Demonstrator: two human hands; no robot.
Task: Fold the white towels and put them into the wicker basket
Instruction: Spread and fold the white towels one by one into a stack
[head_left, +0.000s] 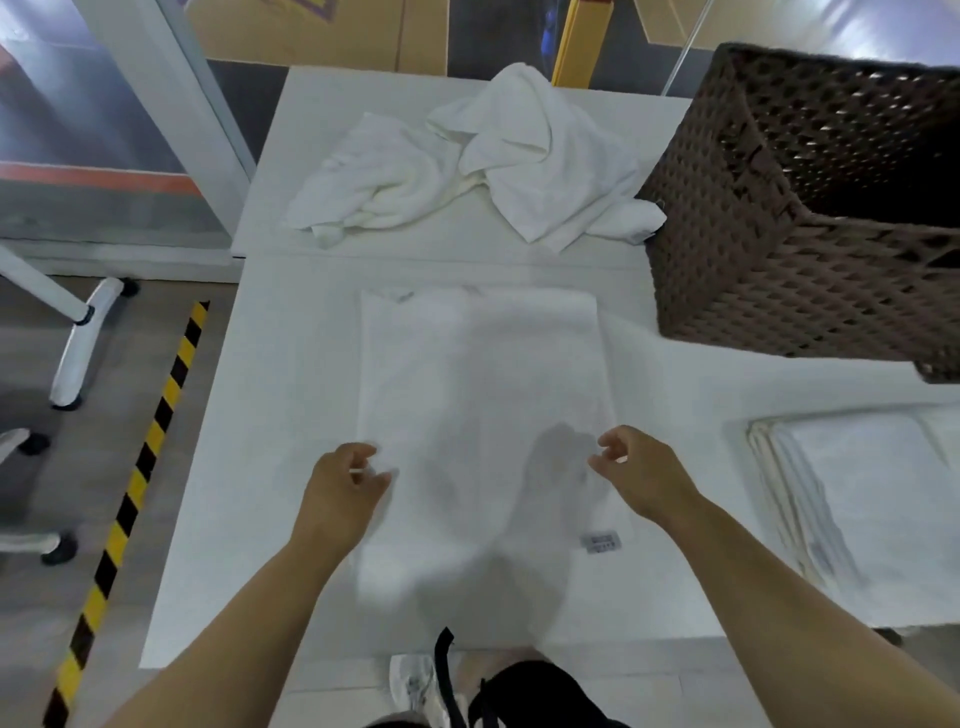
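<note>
Both forearms reach forward over the white bench (270, 364). The left hand (345, 488) and right hand (636, 470) hover at the side edges of the flat towel (483, 395) — fingers loosely curled, each grip holding nothing. Crumpled towels (483, 156) lie beyond, touching the wicker basket (769, 244) — folded towels (857, 488) at right.

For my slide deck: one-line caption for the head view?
Both hands, left hand and right hand, over a flat white towel beside the wicker basket.
</note>
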